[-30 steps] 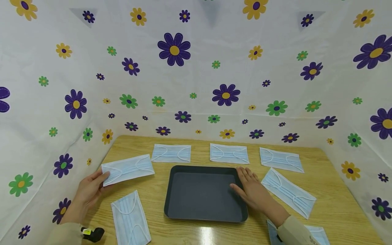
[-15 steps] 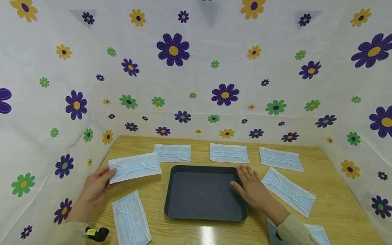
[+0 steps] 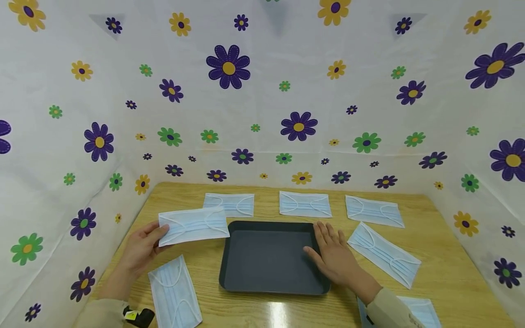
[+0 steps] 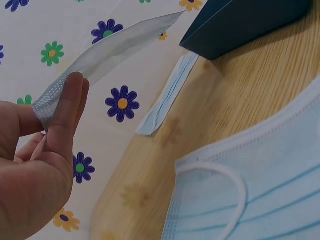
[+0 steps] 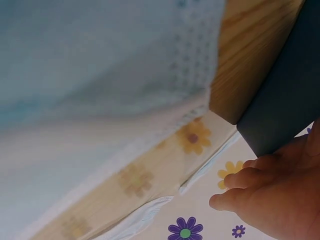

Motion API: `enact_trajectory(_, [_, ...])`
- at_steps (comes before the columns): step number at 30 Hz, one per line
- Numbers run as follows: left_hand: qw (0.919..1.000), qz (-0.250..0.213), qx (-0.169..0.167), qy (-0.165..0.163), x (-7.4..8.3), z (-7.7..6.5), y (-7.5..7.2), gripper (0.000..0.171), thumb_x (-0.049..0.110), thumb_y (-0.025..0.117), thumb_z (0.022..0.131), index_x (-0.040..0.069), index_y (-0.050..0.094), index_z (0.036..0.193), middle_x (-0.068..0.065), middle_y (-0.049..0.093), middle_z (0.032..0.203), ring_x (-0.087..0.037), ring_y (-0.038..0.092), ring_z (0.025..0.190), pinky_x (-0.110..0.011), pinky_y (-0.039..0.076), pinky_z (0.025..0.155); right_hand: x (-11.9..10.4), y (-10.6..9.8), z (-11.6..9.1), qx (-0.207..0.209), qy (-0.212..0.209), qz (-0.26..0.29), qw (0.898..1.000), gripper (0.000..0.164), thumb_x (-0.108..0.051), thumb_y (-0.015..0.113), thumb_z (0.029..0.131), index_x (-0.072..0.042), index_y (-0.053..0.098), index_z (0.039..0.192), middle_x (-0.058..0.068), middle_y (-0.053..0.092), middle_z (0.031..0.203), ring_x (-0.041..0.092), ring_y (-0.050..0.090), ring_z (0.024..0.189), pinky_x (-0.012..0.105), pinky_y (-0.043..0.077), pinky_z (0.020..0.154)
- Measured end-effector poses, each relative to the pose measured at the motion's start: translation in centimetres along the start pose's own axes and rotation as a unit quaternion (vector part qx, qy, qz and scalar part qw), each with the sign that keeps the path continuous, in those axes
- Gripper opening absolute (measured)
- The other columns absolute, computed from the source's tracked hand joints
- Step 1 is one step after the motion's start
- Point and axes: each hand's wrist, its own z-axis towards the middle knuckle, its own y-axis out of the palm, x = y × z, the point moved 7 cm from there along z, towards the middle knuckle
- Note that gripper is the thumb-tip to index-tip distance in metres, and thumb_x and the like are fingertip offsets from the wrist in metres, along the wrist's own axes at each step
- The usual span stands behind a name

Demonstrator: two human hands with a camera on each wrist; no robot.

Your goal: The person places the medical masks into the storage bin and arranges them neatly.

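Observation:
My left hand point(image 3: 142, 248) pinches the left end of a pale blue face mask point(image 3: 194, 225) between thumb and fingers. In the head view that mask's free end overlaps the upper left corner of a dark grey tray point(image 3: 275, 259). The left wrist view shows the held mask point(image 4: 100, 60) edge-on, raised off the table. Relaxed and nearly straight, the fingers of my right hand point(image 3: 336, 255) rest on the tray's right rim. The tray's inside is bare. Another mask point(image 3: 175, 291) lies flat on the table below my left hand.
Along the back of the wooden table point(image 3: 262, 314) lie a left mask point(image 3: 235, 205), a middle mask point(image 3: 305, 204) and a right mask point(image 3: 374, 211). A tilted mask point(image 3: 384, 254) lies right of the tray; another mask point(image 3: 420, 312) is partly under the right sleeve. A flowered cloth point(image 3: 254, 100) walls the table.
My left hand has carried the pinched mask to the right, toward the tray, until its far end overlaps the tray's corner. The right hand stays at the tray's rim.

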Motion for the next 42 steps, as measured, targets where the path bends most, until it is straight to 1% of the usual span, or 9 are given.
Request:
enact_trajectory(7, [0.9999, 0.008, -0.009, -0.008, 0.0, 0.0, 2.1, 0.015, 0.019, 0.060, 0.109, 0.028, 0.069, 0.117, 0.009, 0.077, 0.105, -0.007, 0.076, 0.095, -0.026, 0.063, 0.085, 0.1, 0.1, 0.1, -0.005, 0.000, 0.000, 1.000, 0.082, -0.052, 0.048, 0.110, 0.004, 0.024, 0.165, 0.025, 0.025, 0.172, 0.049, 0.022, 0.159, 0.071, 0.013, 0.127])
enact_trajectory(13, [0.9998, 0.009, -0.014, -0.009, -0.2, 0.1, 3.4, 0.017, 0.019, 0.061, 0.109, 0.020, 0.070, 0.123, 0.007, 0.077, 0.103, -0.007, 0.076, 0.094, -0.027, 0.063, 0.084, 0.1, 0.0, 0.1, -0.006, 0.001, 0.003, 1.000, 0.083, -0.052, 0.048, 0.110, 0.005, 0.024, 0.165, 0.026, 0.025, 0.172, 0.049, 0.021, 0.160, 0.071, 0.013, 0.127])
enact_trajectory(16, [0.9997, 0.014, -0.012, -0.018, -0.4, 0.1, 3.7, 0.028, 0.020, 0.062, 0.108, 0.010, 0.065, 0.134, 0.008, 0.077, 0.104, -0.007, 0.076, 0.094, -0.026, 0.063, 0.084, 0.0, 0.0, 0.1, -0.006, 0.000, 0.003, 1.000, 0.082, -0.051, 0.049, 0.110, 0.005, 0.024, 0.165, 0.026, 0.025, 0.172, 0.049, 0.022, 0.159, 0.071, 0.014, 0.127])
enact_trajectory(19, [0.9994, 0.020, -0.011, -0.025, -0.5, 0.1, 4.1, 0.047, 0.021, 0.061, 0.109, -0.003, 0.052, 0.149, 0.008, 0.076, 0.105, -0.007, 0.076, 0.095, -0.027, 0.063, 0.085, 0.0, 0.0, 0.1, -0.007, 0.001, 0.005, 1.000, 0.082, -0.051, 0.050, 0.110, 0.005, 0.024, 0.165, 0.026, 0.025, 0.172, 0.050, 0.022, 0.159, 0.071, 0.015, 0.126])
enact_trajectory(22, [0.9992, 0.024, -0.012, -0.029, -0.7, 0.2, 4.4, 0.059, 0.021, 0.060, 0.110, -0.010, 0.040, 0.155, 0.009, 0.076, 0.105, -0.007, 0.076, 0.095, -0.027, 0.063, 0.085, 0.0, 0.1, 0.1, -0.010, 0.003, 0.004, 1.000, 0.083, -0.051, 0.049, 0.110, 0.005, 0.024, 0.165, 0.026, 0.025, 0.172, 0.050, 0.022, 0.159, 0.071, 0.015, 0.126])
enact_trajectory(24, [0.9992, 0.024, -0.013, -0.030, -0.8, 0.2, 4.7, 0.059, 0.021, 0.059, 0.110, -0.011, 0.039, 0.155, 0.009, 0.076, 0.105, -0.008, 0.076, 0.094, -0.027, 0.063, 0.084, 0.0, 0.1, 0.1, -0.011, 0.004, 0.004, 1.000, 0.083, -0.051, 0.049, 0.110, 0.005, 0.023, 0.165, 0.026, 0.025, 0.172, 0.050, 0.022, 0.159, 0.071, 0.015, 0.126])
enact_trajectory(29, [0.9994, 0.015, -0.019, -0.023, -0.9, 0.1, 5.3, 0.053, 0.018, 0.059, 0.109, -0.012, 0.044, 0.151, 0.006, 0.077, 0.104, -0.009, 0.077, 0.094, -0.028, 0.064, 0.084, 0.0, 0.1, 0.1, -0.011, 0.002, 0.004, 1.000, 0.083, -0.052, 0.049, 0.110, 0.005, 0.023, 0.165, 0.026, 0.024, 0.172, 0.050, 0.021, 0.159, 0.071, 0.016, 0.126])
enact_trajectory(34, [0.9992, 0.020, -0.028, -0.020, -1.0, -0.1, 6.0, 0.057, 0.017, 0.059, 0.109, -0.014, 0.040, 0.153, 0.007, 0.078, 0.105, -0.010, 0.077, 0.096, -0.028, 0.064, 0.085, -0.1, 0.1, 0.1, -0.011, 0.002, 0.003, 1.000, 0.083, -0.052, 0.049, 0.110, 0.005, 0.023, 0.165, 0.026, 0.024, 0.172, 0.050, 0.021, 0.159, 0.072, 0.016, 0.126])
enact_trajectory(42, [0.9986, 0.030, -0.030, -0.031, -1.6, 0.1, 7.1, 0.056, 0.017, 0.059, 0.109, -0.013, 0.041, 0.153, 0.007, 0.078, 0.103, -0.008, 0.076, 0.093, -0.027, 0.064, 0.084, -0.1, 0.1, 0.1, -0.011, 0.002, 0.001, 1.000, 0.084, -0.052, 0.050, 0.109, 0.005, 0.023, 0.165, 0.027, 0.024, 0.172, 0.050, 0.022, 0.159, 0.072, 0.016, 0.126])
